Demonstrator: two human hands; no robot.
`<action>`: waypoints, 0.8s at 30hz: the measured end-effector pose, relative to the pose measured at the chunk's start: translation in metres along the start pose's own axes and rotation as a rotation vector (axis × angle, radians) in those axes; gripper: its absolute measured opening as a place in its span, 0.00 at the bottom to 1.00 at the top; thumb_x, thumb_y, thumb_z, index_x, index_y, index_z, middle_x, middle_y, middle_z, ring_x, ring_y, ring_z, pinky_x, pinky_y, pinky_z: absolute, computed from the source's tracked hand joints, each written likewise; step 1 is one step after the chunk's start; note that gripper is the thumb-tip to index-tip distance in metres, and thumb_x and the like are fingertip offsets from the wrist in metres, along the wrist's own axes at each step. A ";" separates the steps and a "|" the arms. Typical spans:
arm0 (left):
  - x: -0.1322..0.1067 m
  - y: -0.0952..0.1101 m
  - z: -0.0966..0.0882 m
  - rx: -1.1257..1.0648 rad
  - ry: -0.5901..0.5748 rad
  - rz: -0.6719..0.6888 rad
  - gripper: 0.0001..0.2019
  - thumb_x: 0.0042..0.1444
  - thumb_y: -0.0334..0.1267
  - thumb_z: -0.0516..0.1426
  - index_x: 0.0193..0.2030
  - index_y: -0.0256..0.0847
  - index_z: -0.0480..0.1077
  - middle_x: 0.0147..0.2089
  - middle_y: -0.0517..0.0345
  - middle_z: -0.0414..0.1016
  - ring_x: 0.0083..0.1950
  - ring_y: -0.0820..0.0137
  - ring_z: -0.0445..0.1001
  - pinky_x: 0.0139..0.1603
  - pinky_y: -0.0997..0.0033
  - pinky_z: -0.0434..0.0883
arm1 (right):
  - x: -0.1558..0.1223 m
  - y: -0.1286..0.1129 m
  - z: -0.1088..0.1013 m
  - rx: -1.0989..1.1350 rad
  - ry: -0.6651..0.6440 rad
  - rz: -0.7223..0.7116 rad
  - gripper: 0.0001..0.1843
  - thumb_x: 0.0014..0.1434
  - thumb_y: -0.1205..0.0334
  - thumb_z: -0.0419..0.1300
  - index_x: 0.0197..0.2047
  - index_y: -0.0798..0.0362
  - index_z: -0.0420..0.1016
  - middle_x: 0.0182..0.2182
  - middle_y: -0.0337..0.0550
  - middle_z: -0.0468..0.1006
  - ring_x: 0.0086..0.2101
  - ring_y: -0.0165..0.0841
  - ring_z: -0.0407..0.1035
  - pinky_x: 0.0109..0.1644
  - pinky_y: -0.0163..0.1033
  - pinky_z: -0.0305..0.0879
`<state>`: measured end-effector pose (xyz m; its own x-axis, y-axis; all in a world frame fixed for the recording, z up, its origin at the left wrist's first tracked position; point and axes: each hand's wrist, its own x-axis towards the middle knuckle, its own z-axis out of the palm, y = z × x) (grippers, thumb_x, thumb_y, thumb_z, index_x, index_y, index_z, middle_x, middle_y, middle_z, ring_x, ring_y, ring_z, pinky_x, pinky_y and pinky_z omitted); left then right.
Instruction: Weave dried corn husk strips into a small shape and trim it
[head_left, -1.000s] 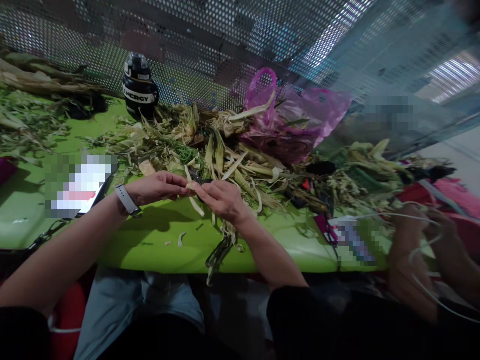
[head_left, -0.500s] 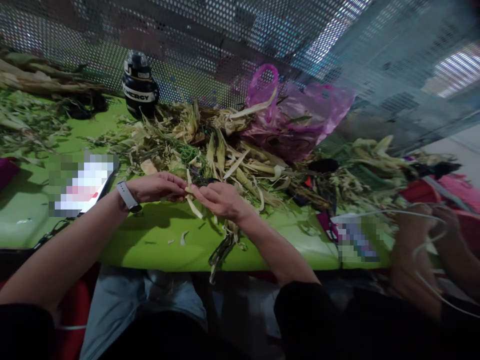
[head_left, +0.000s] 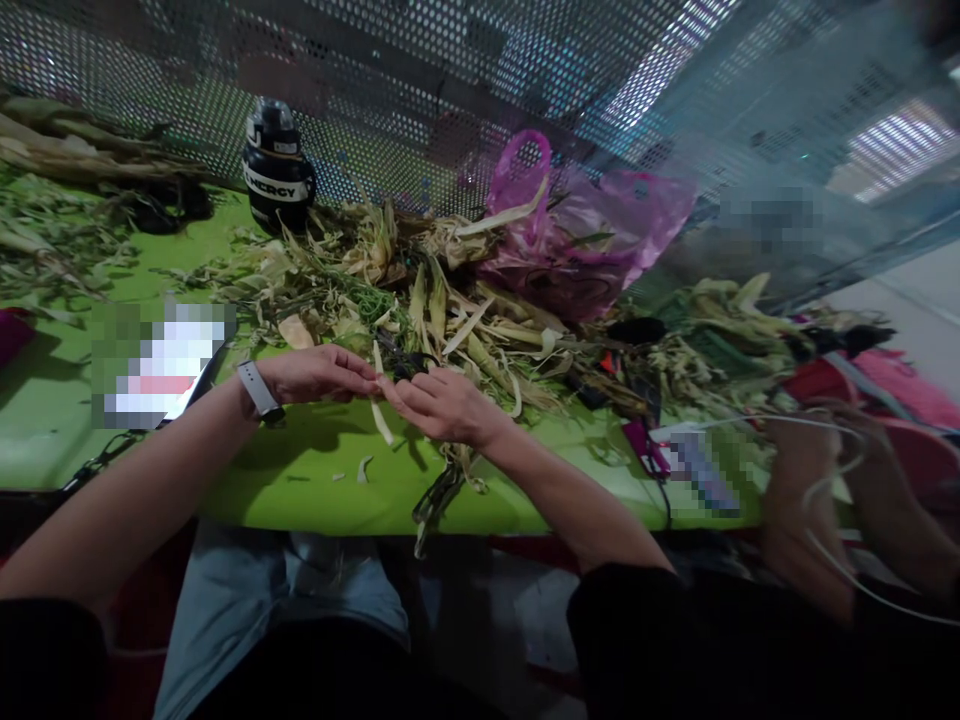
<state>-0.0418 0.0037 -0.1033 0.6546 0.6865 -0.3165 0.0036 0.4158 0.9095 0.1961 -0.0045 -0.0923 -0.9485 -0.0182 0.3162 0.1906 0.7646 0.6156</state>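
Observation:
My left hand [head_left: 319, 374], with a grey watch on the wrist, and my right hand [head_left: 442, 405] meet fingertip to fingertip over the green table [head_left: 300, 470]. Both pinch a pale strip of corn husk [head_left: 379, 408] that hangs down between them. More dry husk strands [head_left: 442, 485] trail from under my right hand over the table's front edge. Just behind my hands lies a big heap of corn husks [head_left: 420, 300].
A black bottle [head_left: 276, 178] stands at the back against a perforated metal screen. A pink plastic bag [head_left: 577, 240] sits behind the heap. Another person's hands [head_left: 825, 480] hold a white cable at the right. Small husk scraps [head_left: 361, 468] lie on the table.
My hands have stayed together on the husk strip and shifted slightly. The other person's hands at the right moved a little with the cable.

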 end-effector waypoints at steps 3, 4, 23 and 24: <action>0.002 -0.004 -0.001 0.024 -0.015 0.021 0.11 0.44 0.32 0.67 0.38 0.35 0.79 0.35 0.54 0.80 0.28 0.80 0.69 0.27 0.81 0.64 | -0.001 -0.001 0.000 0.061 -0.022 0.009 0.15 0.64 0.73 0.51 0.51 0.55 0.71 0.35 0.43 0.75 0.31 0.30 0.61 0.29 0.39 0.55; 0.003 -0.005 -0.001 0.034 -0.014 0.024 0.12 0.44 0.32 0.67 0.38 0.35 0.79 0.35 0.54 0.80 0.28 0.79 0.70 0.29 0.81 0.64 | -0.001 -0.001 0.000 0.088 -0.040 0.017 0.16 0.64 0.73 0.50 0.52 0.54 0.71 0.35 0.43 0.75 0.31 0.30 0.62 0.29 0.39 0.55; 0.000 -0.001 0.009 0.320 0.133 0.221 0.14 0.50 0.43 0.63 0.40 0.35 0.77 0.33 0.57 0.76 0.29 0.78 0.66 0.31 0.78 0.63 | -0.016 -0.029 0.018 0.213 0.141 0.229 0.17 0.64 0.70 0.54 0.55 0.50 0.71 0.40 0.43 0.77 0.42 0.31 0.67 0.44 0.40 0.59; 0.001 -0.001 0.010 0.370 0.133 0.251 0.15 0.52 0.45 0.62 0.40 0.35 0.76 0.33 0.57 0.76 0.30 0.77 0.67 0.32 0.77 0.64 | -0.014 -0.028 0.016 0.235 0.166 0.242 0.17 0.64 0.71 0.54 0.54 0.51 0.71 0.39 0.43 0.77 0.42 0.31 0.67 0.44 0.40 0.59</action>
<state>-0.0335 -0.0024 -0.1019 0.5668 0.8195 -0.0846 0.1430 0.0033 0.9897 0.2003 -0.0153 -0.1260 -0.8256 0.0922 0.5567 0.3231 0.8860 0.3324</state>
